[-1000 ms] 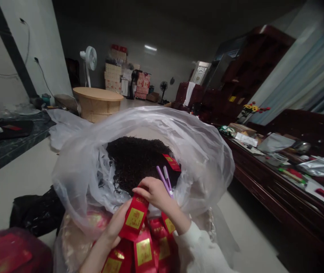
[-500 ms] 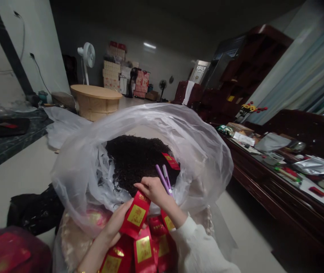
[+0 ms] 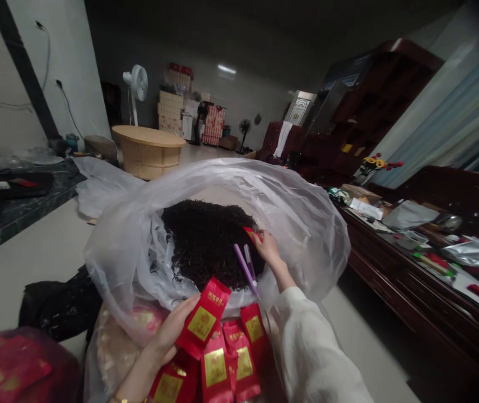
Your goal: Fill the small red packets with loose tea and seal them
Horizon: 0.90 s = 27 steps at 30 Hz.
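Observation:
My left hand [image 3: 176, 327] holds a red tea packet [image 3: 203, 319] with a gold label, tilted in front of the bag. Inside the open clear plastic bag [image 3: 306, 224], my right hand [image 3: 269, 249] has its fingers closed on the edge of another red packet [image 3: 251, 234]. That packet lies at the right side of a heap of dark loose tea leaves [image 3: 209, 240]. Just below my right hand, a purple hair straightener [image 3: 245, 267] rests with its jaws apart. Several filled red packets [image 3: 216, 366] lie below, close to my left hand.
A woven basket [image 3: 111, 350] sits under the bag. To the left are a black plastic bag [image 3: 58, 302] and a bag of red packets [image 3: 16, 366]. A cluttered dark wooden table [image 3: 377, 268] runs along the right. Farther back stand a round wooden table [image 3: 150, 151] and a white fan [image 3: 138, 84].
My right hand has let go of the top of the packet in my left hand and moved up and right into the bag, onto the other red packet. My left hand keeps its hold.

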Tool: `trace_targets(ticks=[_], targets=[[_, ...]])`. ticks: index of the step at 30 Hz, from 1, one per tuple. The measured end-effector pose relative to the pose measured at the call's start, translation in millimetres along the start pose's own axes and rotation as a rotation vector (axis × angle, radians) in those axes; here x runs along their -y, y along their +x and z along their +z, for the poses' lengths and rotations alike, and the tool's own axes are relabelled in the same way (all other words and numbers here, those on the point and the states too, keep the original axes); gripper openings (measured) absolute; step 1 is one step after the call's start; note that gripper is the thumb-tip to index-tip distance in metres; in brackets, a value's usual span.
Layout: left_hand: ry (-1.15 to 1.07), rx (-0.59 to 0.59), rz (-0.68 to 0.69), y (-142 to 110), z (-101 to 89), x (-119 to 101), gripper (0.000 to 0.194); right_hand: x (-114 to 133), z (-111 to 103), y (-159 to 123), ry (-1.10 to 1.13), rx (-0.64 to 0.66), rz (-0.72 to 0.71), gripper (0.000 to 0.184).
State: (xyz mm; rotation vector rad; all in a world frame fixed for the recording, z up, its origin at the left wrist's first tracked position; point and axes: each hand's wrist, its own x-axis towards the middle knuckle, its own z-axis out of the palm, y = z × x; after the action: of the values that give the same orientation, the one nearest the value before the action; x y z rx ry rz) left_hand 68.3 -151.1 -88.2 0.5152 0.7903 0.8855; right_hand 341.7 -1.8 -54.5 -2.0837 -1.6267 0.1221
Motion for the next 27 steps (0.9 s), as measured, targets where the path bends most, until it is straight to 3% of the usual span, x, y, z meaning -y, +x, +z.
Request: trace_targets(ticks=[7,11,15,21,27], targets=[[0.010,0.203,0.056,-1,-18.9,7,0.050,-20,28,11,-0.093,0.109,-0.015,0.043],[0.029,0.327,0.117,0,-28.9,11,0.046,-23,35,20,-0.122,0.153,-0.003,0.042],[0.026,0.417,0.150,-4,-24.1,6,0.041,-30,35,30,-0.138,0.183,0.002,0.038],[0.008,0.397,0.151,-10,-14.9,0,0.040,-37,34,32,-0.106,0.158,-0.025,0.029],[-0.016,0.313,0.119,-8,-21.2,7,0.042,-35,26,23,-0.036,0.040,-0.073,0.032]])
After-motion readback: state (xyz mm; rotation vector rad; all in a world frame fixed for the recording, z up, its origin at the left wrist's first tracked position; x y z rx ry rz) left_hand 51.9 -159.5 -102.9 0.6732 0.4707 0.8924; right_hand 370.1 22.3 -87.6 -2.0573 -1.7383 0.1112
